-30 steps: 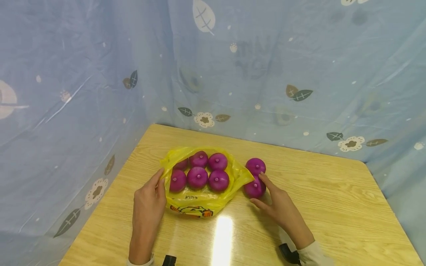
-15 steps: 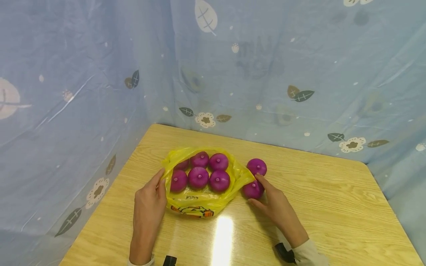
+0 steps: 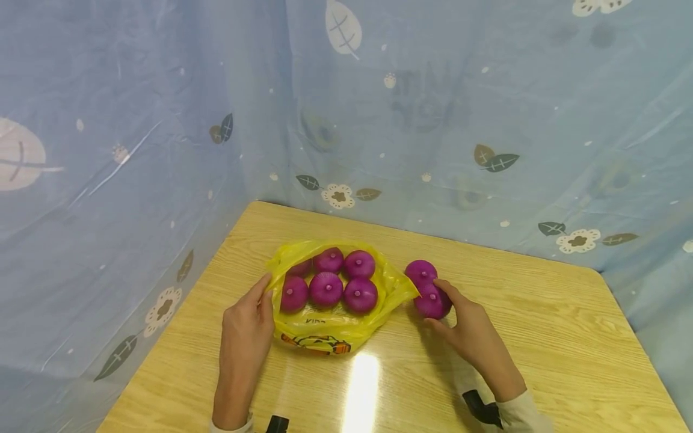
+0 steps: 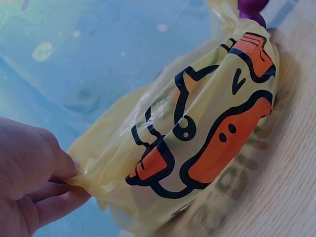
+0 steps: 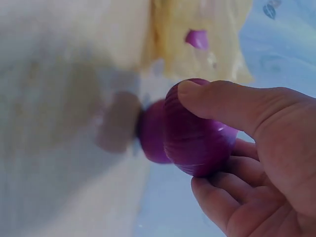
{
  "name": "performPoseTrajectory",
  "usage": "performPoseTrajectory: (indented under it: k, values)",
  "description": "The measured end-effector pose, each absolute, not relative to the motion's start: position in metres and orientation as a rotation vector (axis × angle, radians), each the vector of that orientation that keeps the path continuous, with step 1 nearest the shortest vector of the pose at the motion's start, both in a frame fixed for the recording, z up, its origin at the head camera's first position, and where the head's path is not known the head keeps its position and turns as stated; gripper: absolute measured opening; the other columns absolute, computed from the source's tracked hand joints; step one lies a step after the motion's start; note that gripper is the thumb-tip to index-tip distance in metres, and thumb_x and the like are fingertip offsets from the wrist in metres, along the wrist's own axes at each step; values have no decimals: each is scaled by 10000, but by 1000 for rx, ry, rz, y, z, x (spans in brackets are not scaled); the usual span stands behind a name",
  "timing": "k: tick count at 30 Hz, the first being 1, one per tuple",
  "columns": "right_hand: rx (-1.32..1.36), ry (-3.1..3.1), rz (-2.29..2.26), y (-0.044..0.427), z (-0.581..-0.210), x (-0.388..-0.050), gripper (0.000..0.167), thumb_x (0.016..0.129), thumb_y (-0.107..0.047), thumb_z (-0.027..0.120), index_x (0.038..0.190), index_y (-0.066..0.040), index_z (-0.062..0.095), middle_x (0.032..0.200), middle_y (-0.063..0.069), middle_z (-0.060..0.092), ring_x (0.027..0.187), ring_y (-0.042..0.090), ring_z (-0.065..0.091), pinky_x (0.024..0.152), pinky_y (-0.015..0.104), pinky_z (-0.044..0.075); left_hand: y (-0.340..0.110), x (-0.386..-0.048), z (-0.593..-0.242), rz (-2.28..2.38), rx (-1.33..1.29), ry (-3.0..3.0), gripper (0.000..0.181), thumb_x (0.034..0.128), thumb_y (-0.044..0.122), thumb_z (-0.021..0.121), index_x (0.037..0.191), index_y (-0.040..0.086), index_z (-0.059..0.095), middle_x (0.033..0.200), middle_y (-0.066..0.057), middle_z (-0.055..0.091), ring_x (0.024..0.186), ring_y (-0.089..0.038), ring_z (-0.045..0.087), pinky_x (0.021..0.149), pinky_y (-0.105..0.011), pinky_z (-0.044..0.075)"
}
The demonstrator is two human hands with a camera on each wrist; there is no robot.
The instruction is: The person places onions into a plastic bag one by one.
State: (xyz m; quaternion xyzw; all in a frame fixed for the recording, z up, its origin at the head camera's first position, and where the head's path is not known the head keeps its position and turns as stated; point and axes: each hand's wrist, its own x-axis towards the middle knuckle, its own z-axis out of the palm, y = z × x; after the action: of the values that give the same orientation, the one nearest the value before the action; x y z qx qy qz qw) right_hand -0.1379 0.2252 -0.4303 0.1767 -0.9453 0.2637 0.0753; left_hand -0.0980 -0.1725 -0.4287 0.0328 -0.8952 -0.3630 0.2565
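A yellow plastic bag (image 3: 319, 334) printed with a cartoon face lies on the table, its mouth open. Inside sit several purple onions (image 3: 326, 289). The left hand (image 3: 246, 331) pinches the bag's left rim between thumb and fingers, and the left wrist view shows the film (image 4: 148, 138) drawn taut from that pinch. To the right of the bag, the right hand (image 3: 476, 328) grips an onion (image 5: 197, 133), thumb on one side and fingers on the other. Just behind it in the head view is another loose onion (image 3: 419, 269), partly covered by the held one.
The wooden table (image 3: 541, 337) reaches back to a blue patterned curtain (image 3: 411, 120), which also hangs at both sides. A bright reflection (image 3: 361, 391) lies on the tabletop in front of the bag. Black wrist straps (image 3: 482, 410) show near the sleeves.
The right hand has closed around the nearer loose onion and shifted it a little to the right. The left hand keeps its hold on the bag. The head view has turned slightly.
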Motion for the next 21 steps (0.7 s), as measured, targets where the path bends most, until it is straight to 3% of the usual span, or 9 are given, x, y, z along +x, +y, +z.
performPoseTrajectory:
  k: [4,9,17,21]
  values:
    - [537,-2800,754,231,-415,-143,779,800,-57,930,1472,-18,538,1238,224,735,1000,340,744,819,524,610,-171,-98,-429,-985,77,-2424,369,1017,-21,667,1385,-1,680,1175,-237,755,617,-168,576,520,-278,486]
    - [580,-2747,719,232,-397,-150,791,787,-45,937,1472,-30,541,1244,230,733,1010,361,750,816,531,613,-170,-97,-428,-975,74,-2418,360,1011,-23,674,1371,-8,688,1161,-238,759,584,-162,535,500,-268,457]
    - [675,-2752,781,220,-370,-160,801,822,-77,922,1517,-76,524,1295,173,728,1099,345,733,901,545,601,-170,-97,-426,-953,70,-2409,355,1009,-23,676,1364,-12,690,1166,-238,758,762,-223,699,599,-396,589]
    - [756,-2780,818,208,-361,-165,799,827,-66,918,1521,-94,525,1318,140,721,1135,324,723,929,519,602,-170,-97,-426,-959,65,-2409,362,1006,-32,677,1367,-14,688,1167,-238,758,701,-200,661,580,-367,573]
